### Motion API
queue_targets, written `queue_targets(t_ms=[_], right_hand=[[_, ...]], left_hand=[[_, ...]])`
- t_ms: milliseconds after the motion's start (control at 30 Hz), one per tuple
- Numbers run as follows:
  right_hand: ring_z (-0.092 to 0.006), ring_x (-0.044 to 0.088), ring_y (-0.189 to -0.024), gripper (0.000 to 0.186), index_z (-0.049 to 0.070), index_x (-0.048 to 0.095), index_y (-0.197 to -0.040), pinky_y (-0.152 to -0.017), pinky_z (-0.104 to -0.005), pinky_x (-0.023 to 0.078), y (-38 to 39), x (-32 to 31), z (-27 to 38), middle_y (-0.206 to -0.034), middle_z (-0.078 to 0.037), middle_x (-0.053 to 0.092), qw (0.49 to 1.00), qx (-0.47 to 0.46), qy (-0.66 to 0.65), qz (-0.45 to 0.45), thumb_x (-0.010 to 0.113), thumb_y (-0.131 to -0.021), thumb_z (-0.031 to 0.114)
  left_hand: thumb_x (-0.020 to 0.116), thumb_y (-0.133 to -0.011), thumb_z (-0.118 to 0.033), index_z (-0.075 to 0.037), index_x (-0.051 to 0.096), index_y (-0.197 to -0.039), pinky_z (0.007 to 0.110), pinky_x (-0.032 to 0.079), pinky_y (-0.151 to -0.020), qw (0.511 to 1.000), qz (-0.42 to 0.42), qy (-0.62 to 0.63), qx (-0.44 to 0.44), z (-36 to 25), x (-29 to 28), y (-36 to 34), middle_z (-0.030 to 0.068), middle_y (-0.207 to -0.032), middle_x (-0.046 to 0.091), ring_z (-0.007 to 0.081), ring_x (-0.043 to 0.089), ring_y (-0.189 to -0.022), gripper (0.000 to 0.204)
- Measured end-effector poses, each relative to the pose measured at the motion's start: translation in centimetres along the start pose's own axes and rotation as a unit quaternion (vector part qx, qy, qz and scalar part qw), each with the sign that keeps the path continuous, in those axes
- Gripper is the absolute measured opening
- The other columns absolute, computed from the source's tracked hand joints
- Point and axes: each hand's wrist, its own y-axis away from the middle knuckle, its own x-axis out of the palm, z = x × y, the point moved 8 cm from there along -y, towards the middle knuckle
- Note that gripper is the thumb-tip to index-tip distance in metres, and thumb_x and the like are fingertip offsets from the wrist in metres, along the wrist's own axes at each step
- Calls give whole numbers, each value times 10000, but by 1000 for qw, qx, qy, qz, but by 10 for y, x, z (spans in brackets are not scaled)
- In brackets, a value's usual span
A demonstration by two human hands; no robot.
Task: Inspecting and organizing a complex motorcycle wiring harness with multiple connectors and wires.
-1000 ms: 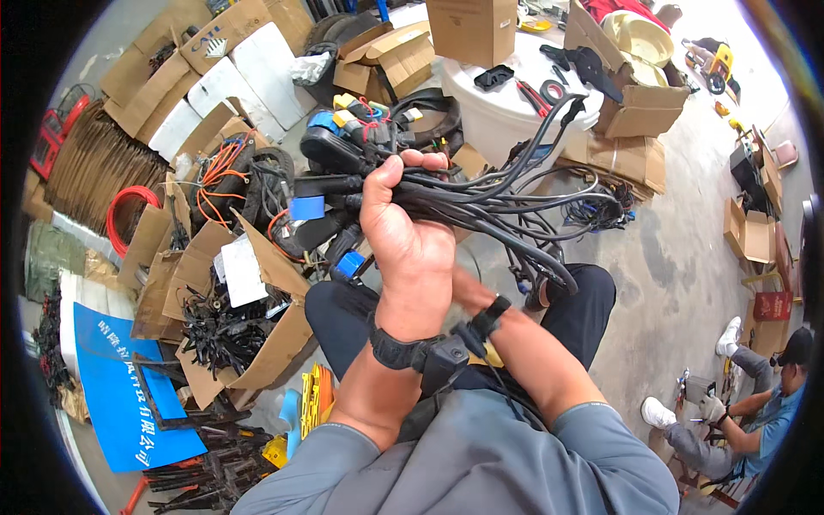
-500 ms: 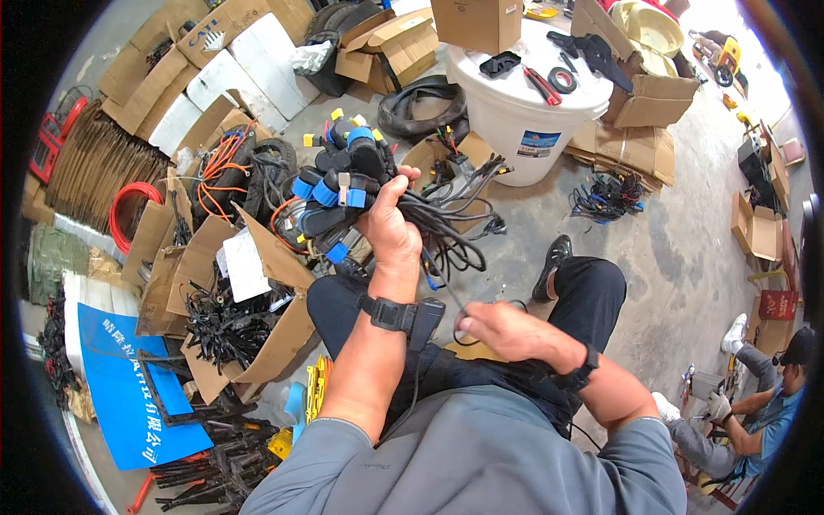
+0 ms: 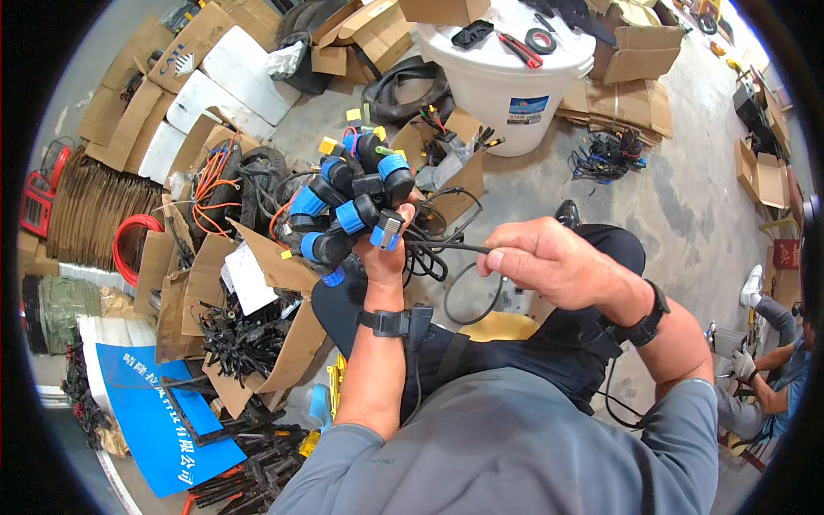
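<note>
My left hand point(image 3: 384, 257) is closed around a bundle of black cables. Their thick connectors point(image 3: 352, 210), black with blue collars and some yellow tips, fan out above the fist, and part of the palm is hidden behind them. Out of the bundle one thin black cable point(image 3: 451, 247) runs across to my right hand point(image 3: 549, 262), which pinches it between thumb and fingers. A loop of cable point(image 3: 475, 321) hangs below that pinch, over my lap. Other cable lengths point(image 3: 427, 262) dangle beside the left hand.
At the left stands an open cardboard box point(image 3: 287, 365) of black cables, near a blue sign sheet point(image 3: 146, 412). Ahead, a white bucket point(image 3: 472, 94) carries red-handled pliers point(image 3: 522, 51) and tape. Tangled cables point(image 3: 608, 157) lie on the floor. A gloved person point(image 3: 777, 386) sits far right.
My right hand has moved up and to the right, with the cable now stretched from the bundle. The connectors in my left hand have turned. The whole view has shifted a little.
</note>
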Motion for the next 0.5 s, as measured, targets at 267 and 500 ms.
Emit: queue_targets(t_ms=[267, 500], right_hand=[[-415, 573, -724, 236, -29, 509, -795, -629, -458, 447, 5, -9, 26, -722, -233, 559, 974, -63, 215, 25, 521, -905, 178], [-362, 627, -671, 105, 34, 561, -793, -591, -443, 482, -14, -74, 58, -606, -170, 567, 797, -167, 574, -82, 623, -819, 114]], left_hand=[[641, -772, 3, 3, 637, -932, 323, 532, -749, 999, 19, 45, -19, 6, 1, 6, 68, -834, 672, 169, 653, -784, 159], [651, -774, -70, 21, 629, -946, 314, 518, -707, 965, 40, 214, -148, 35, 5, 20, 80, -849, 637, 175, 625, -758, 195]])
